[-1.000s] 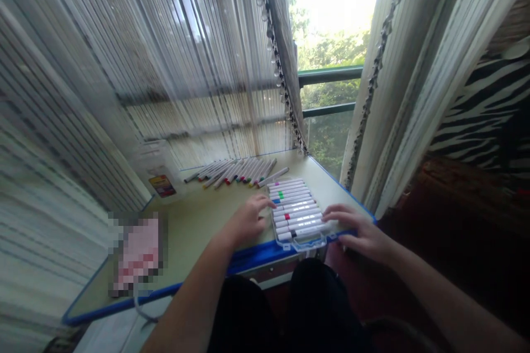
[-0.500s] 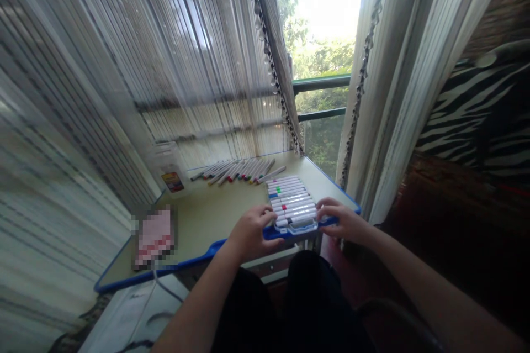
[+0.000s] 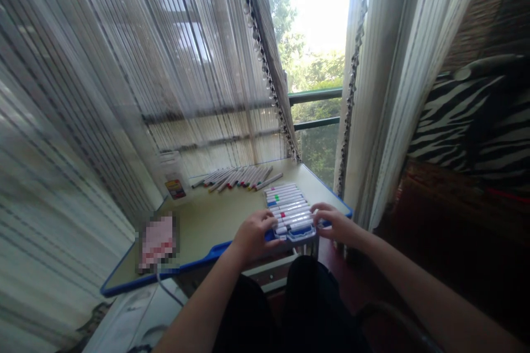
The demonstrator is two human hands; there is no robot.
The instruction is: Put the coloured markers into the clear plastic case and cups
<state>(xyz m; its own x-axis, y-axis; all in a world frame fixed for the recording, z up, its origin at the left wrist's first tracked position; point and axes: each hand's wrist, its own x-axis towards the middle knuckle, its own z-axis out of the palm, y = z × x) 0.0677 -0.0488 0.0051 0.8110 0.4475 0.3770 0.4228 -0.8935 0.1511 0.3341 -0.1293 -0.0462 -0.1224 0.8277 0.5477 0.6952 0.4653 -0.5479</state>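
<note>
A clear case of markers (image 3: 291, 206) lies at the front edge of the table, its carrying handle (image 3: 301, 235) facing me and reaching over the blue rim. White markers with coloured bands lie side by side in it. My left hand (image 3: 255, 233) grips the case's left front corner, fingers on the side and thumb low near the front. At the right side my right hand (image 3: 334, 224) has its curled fingers against the case, thumb lower down. The undersides of both grips are hidden.
Loose markers (image 3: 236, 177) lie in a row at the back of the table (image 3: 202, 226). A clear plastic container with a label (image 3: 175, 187) stands at back left. A blurred pink item (image 3: 157, 242) lies at the left, near a cable (image 3: 168, 289). Curtains (image 3: 207, 54) hang behind.
My right hand's fingers have drawn in against the case's side. The case sits slightly differently, with more blue rim showing through its handle. The whole view has shifted a little.
</note>
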